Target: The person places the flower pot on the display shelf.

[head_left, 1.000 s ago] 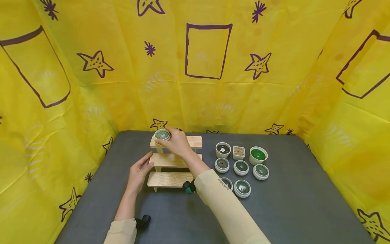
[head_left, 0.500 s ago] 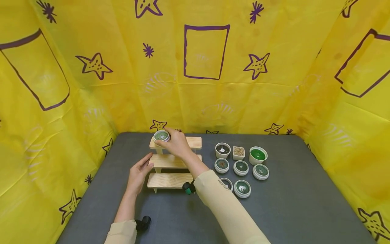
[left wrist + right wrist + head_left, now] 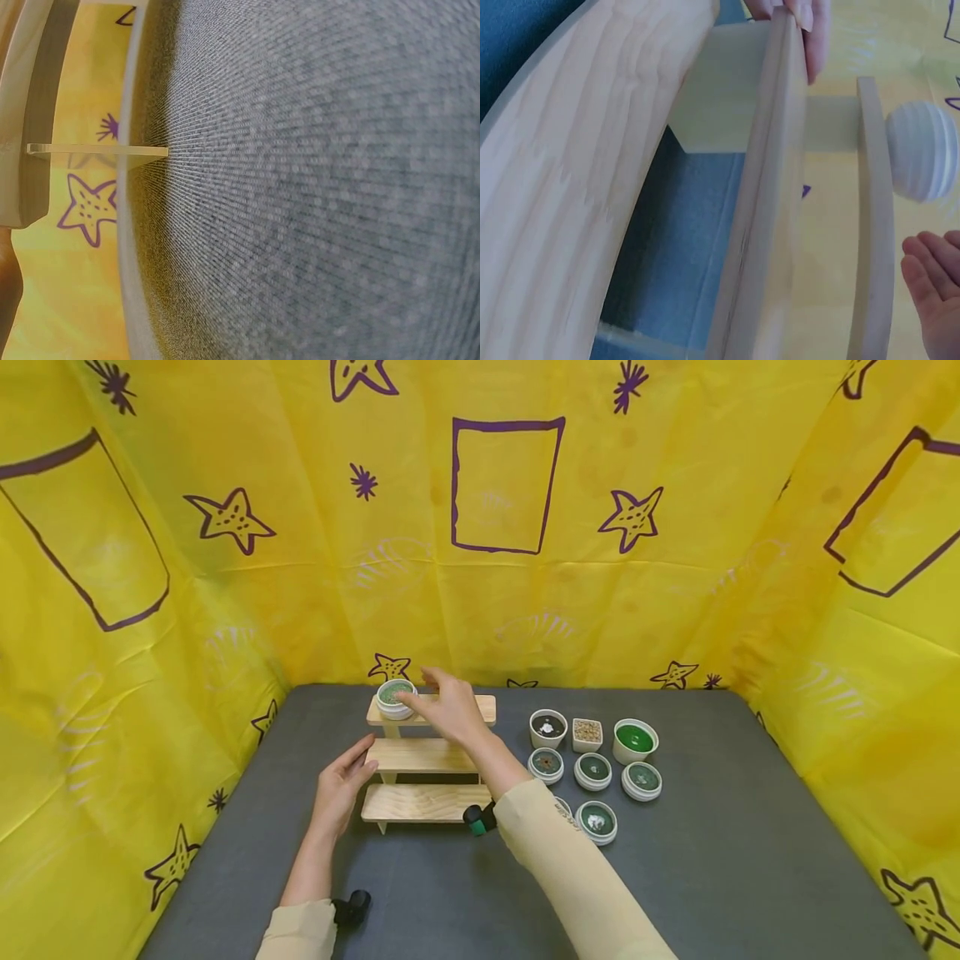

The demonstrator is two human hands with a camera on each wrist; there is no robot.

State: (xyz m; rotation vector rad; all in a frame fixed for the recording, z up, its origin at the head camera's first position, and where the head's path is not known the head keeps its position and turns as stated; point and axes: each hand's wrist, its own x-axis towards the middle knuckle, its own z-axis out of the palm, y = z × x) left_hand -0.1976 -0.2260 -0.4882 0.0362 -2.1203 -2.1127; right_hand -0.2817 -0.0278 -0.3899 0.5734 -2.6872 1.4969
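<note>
A three-tier wooden shelf stand (image 3: pixel 427 803) stands on the grey table. My left hand (image 3: pixel 340 785) holds the left end of its middle shelf; in the right wrist view the thumb and fingers (image 3: pixel 816 45) lie on both sides of that board. On the left end of the top shelf sits a small white ribbed bowl (image 3: pixel 394 708) with a green inside. My right hand (image 3: pixel 453 710) is just to the right of this bowl, its fingers extended and holding nothing. In the right wrist view a gap shows between the fingers and the bowl (image 3: pixel 922 154).
Right of the stand are a cup with dark contents (image 3: pixel 548 737), a square dish of grainy bits (image 3: pixel 587 737), a cup with a bright green inside (image 3: pixel 634 742) and several ribbed bowls (image 3: pixel 596 821). Yellow patterned cloth (image 3: pixel 495 610) walls the table's back and sides.
My right hand has let go of the small bowl and moved a little to the right. The bowl now rests on the top shelf. The left hand keeps its place on the middle shelf.
</note>
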